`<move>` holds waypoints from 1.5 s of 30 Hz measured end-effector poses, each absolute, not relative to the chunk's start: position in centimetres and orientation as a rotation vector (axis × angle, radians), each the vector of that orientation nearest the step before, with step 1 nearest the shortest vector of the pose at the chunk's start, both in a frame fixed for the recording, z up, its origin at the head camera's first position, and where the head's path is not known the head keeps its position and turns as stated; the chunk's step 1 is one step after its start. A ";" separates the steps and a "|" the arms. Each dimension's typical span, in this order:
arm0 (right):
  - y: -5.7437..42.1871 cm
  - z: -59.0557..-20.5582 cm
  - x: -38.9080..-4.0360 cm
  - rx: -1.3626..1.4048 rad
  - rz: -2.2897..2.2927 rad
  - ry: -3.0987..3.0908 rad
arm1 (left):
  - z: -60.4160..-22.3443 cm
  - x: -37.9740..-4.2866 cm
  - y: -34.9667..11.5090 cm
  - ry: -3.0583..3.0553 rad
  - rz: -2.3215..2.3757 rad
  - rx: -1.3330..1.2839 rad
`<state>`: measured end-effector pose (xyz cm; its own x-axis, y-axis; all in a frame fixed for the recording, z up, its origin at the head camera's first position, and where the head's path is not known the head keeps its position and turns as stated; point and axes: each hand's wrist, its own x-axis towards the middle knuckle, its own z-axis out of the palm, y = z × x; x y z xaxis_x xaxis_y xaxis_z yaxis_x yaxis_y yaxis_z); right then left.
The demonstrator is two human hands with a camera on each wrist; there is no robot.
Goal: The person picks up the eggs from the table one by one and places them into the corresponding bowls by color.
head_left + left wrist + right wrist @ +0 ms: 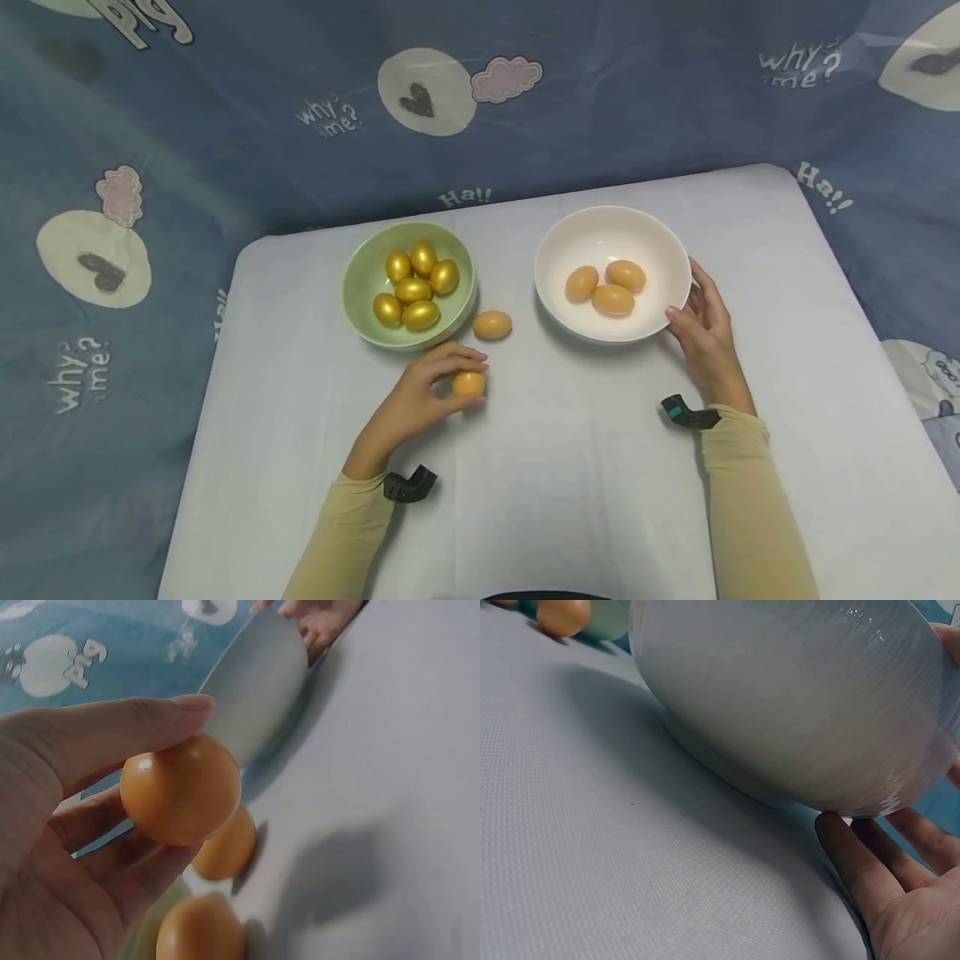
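I see the left hand (420, 400) pinching a brown egg (468, 383) between thumb and curled fingers, low over the table (570, 467), just in front of the green bowl (358, 310). On the left wrist view the thumb (142, 724) lies across the top of that egg (181, 789) and the fingers (112, 877) cup it from below; grip looks firm.

A second brown egg (492, 324) lies loose on the table, just beside the green bowl's rim and between the two bowls. It is apart from the held egg, near but not touching.

Green bowl holds six gold eggs (414, 289), packed together.

White bowl (637, 229) sits to the right, well apart from the green one, with three brown eggs (609, 287) clustered inside.

Right hand (705, 329) rests against the white bowl's right side. Thumb touches the near rim, fingers are fairly straight and spread along the outer wall. On the right wrist view the fingers (870, 862) lie at the foot of the bowl (795, 697), open palm up, not curled round it. I can't tell if the bowl is lifted or tilted off the table.

Both sleeves are tan; a black clip sits at each wrist.
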<state>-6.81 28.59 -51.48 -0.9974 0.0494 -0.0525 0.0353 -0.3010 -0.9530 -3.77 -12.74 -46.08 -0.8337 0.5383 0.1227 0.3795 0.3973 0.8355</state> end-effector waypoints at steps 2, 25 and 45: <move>28.6 -51.5 -6.8 -0.112 2.528 -1.855 | -45.7 -4.4 -12.0 2.475 1.392 0.847; 28.5 -51.4 -6.7 -0.123 2.499 -1.898 | -40.2 -13.7 -2.5 2.233 1.279 1.064; 28.6 -51.3 -6.7 -0.108 2.536 -1.869 | -39.4 -21.3 6.7 2.181 1.016 1.069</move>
